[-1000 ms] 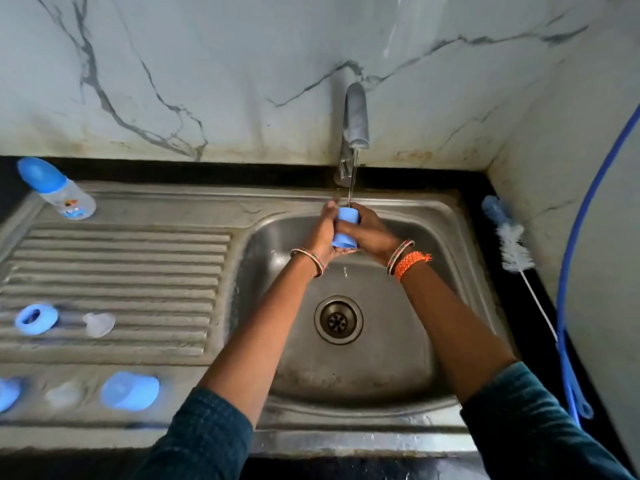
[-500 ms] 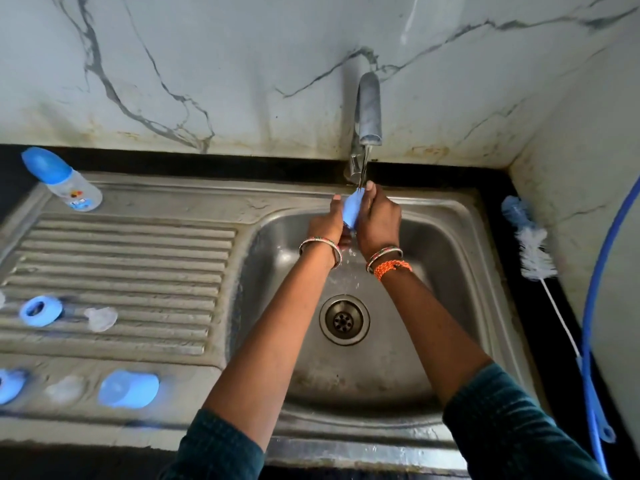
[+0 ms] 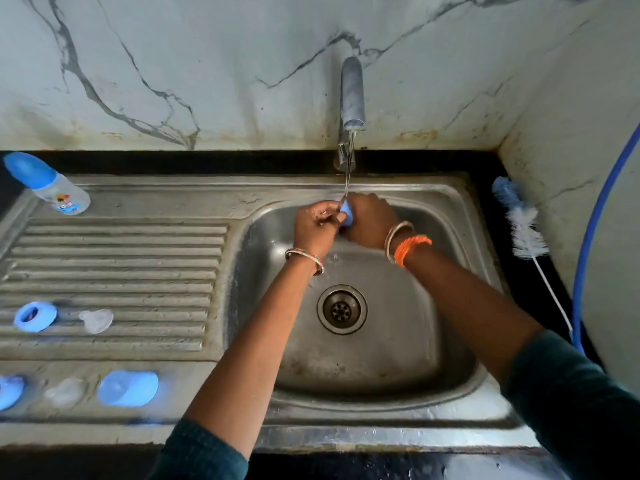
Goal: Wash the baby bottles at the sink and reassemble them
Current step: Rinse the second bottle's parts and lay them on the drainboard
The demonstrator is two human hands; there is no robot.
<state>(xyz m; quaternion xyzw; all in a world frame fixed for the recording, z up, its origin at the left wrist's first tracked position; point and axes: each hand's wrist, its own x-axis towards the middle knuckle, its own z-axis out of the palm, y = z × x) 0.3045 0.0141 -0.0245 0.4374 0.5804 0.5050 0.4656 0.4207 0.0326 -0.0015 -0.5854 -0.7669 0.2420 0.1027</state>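
Note:
A small blue bottle cap (image 3: 347,213) is held between both hands under the thin stream from the tap (image 3: 352,95), over the steel sink basin (image 3: 398,341). My right hand (image 3: 372,221) wraps around it so most of it is hidden. My left hand (image 3: 317,225) pinches its near side with curled fingers. On the draining board lie a blue ring (image 3: 35,316), a clear teat (image 3: 97,320), another blue cap (image 3: 128,388), a second clear teat (image 3: 65,392) and a blue piece (image 3: 9,392) at the left edge. An assembled bottle (image 3: 48,183) lies at the back left.
A bottle brush (image 3: 523,223) with a white wire handle lies on the black counter right of the sink. A blue hose (image 3: 588,244) hangs along the right wall. The drain (image 3: 342,309) sits in the middle of the basin. Marble wall rises behind the tap.
The cap has turned in my hands, from upright and well exposed to mostly covered by my right hand. My left hand has shifted to pinch it from the side. The view has tilted slightly.

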